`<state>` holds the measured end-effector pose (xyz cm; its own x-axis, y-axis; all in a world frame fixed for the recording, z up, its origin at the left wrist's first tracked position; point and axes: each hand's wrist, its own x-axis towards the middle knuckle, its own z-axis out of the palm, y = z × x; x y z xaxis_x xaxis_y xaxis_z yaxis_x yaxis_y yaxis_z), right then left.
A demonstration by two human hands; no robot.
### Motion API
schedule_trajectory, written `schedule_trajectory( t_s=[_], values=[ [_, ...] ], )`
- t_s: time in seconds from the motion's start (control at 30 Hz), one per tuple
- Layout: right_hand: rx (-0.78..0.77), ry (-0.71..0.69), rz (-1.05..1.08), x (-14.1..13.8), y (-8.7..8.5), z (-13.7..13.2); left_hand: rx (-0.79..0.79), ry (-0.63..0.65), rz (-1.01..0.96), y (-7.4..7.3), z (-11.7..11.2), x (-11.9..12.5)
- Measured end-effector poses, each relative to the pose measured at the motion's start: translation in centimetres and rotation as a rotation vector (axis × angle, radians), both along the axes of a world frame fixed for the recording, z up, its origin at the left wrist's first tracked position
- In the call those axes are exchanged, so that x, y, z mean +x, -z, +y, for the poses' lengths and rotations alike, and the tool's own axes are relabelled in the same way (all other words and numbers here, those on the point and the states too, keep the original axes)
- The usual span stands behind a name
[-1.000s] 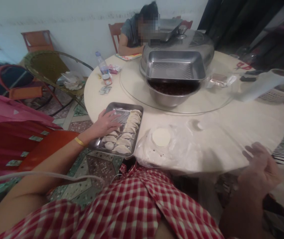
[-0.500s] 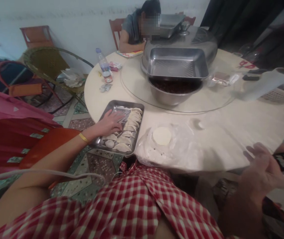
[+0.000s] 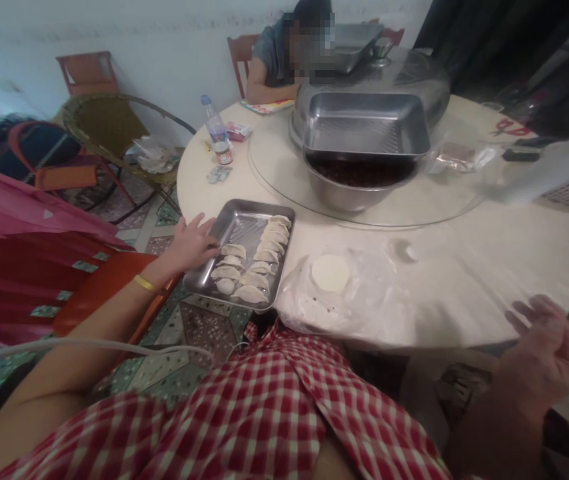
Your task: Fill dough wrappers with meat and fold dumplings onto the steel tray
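Note:
My left hand (image 3: 195, 244) is beside the left rim of a metal tray (image 3: 289, 260), fingers apart and nothing in them. Whether its fingertips touch the rim I cannot tell. Several folded dumplings (image 3: 267, 255) lie in two rows in the tray, and the tray's far left part shows bare metal. At the table's near right edge, my right hand (image 3: 547, 343) hovers with loosely spread fingers, holding nothing I can see. Between the hands, a round dough wrapper (image 3: 330, 273) lies on a clear plastic bag (image 3: 369, 283).
A steel bowl of dark filling (image 3: 349, 193) stands on the glass turntable, partly under another metal tray (image 3: 367, 127). Behind is a large domed lid (image 3: 437, 83). A bottle (image 3: 213, 123) and a small jar (image 3: 223, 153) stand left. A person (image 3: 274, 67) sits across the table.
My left hand has moved left, from over the dumplings to outside the tray's rim, uncovering a dumpling in the left row. My right hand stays at the near right, empty.

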<state>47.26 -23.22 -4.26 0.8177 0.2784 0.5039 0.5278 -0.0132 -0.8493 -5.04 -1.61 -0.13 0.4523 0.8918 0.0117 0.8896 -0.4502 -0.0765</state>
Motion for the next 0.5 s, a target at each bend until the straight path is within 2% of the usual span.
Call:
schedule_trajectory(
  t_s=[0.1, 0.27, 0.4, 0.5],
  values=[
    [0.083, -0.019, -0.02, 0.1, 0.3, 0.4, 0.017, -0.013, -0.006, 1.1, -0.6, 0.2],
    [0.095, -0.027, -0.03, 0.1, 0.3, 0.3, 0.067, -0.054, -0.045, 2.3, -0.8, 0.7],
    [0.088, -0.004, -0.017, -0.1, 0.1, -0.1, 0.062, -0.059, -0.038, 2.6, -0.8, 0.6],
    [0.048, 0.0, 0.013, -0.6, -0.3, -0.3, 0.058, -0.046, -0.034, 2.3, -0.9, 0.4]
  ],
)
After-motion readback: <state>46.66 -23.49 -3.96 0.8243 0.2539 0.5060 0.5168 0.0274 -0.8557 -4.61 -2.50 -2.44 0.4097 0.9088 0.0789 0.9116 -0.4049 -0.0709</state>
